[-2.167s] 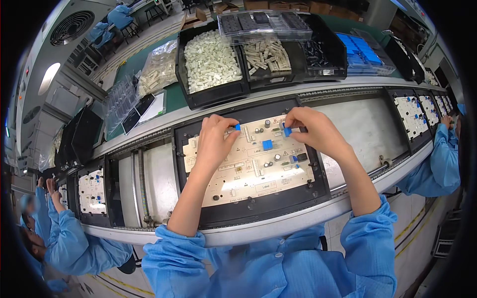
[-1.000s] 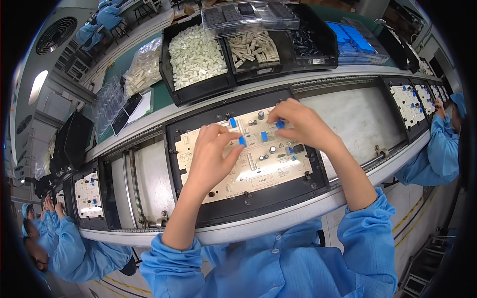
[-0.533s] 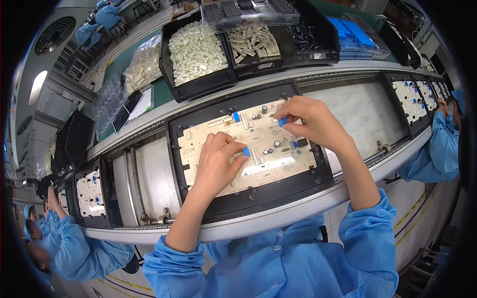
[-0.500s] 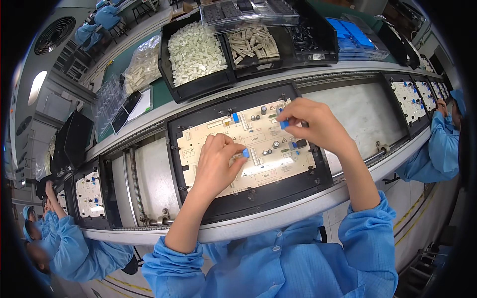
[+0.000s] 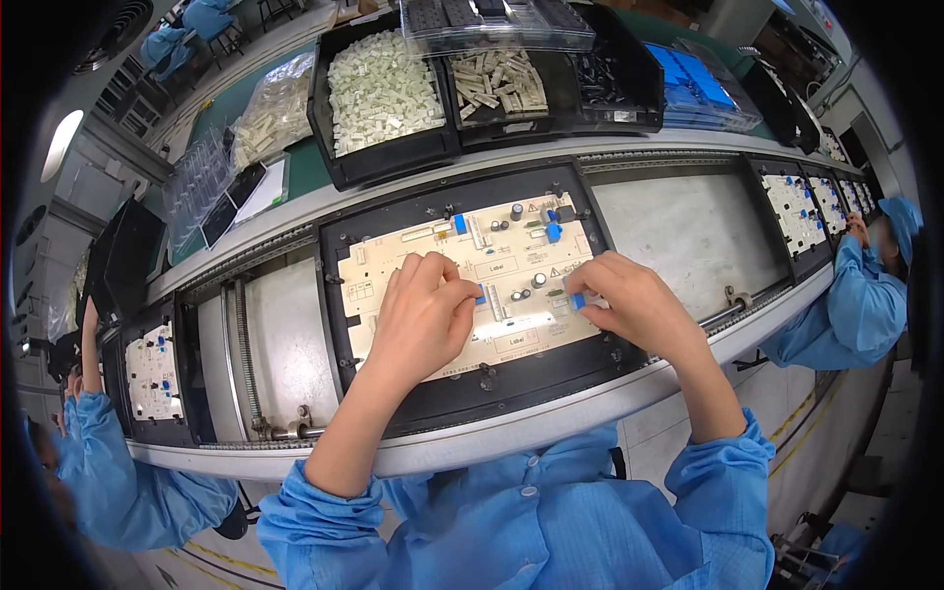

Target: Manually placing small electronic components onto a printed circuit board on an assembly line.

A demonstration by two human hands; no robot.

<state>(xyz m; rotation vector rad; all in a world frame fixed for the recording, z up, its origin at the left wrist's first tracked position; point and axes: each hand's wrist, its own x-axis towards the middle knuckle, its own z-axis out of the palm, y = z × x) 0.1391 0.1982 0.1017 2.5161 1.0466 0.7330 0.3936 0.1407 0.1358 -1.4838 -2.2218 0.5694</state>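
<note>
A cream circuit board (image 5: 393,258) lies in a black carrier frame (image 5: 462,383) on the conveyor in front of me. Over its middle, my left hand (image 5: 421,313) pinches a small blue block-shaped component (image 5: 480,294) beside a white connector strip (image 5: 497,304). At the board's right side, the thumb and fingers of my right hand (image 5: 639,303) are closed on another blue component (image 5: 577,301), low over the surface. Other blue components sit on the board: one near the top middle (image 5: 459,224), one at upper right (image 5: 553,232). Small black capacitors (image 5: 516,211) stand nearby.
Beyond the conveyor are black bins of white connectors (image 5: 383,93) and beige strips (image 5: 499,84), under a clear tray (image 5: 497,29). Blue parts (image 5: 688,77) lie at far right. More boards (image 5: 155,374) ride the line, with co-workers (image 5: 870,290) on both sides.
My right hand has moved down the board from the upper right blue component, which now sits uncovered, to a lower one. My left hand keeps its pinch. The view has shifted slightly.
</note>
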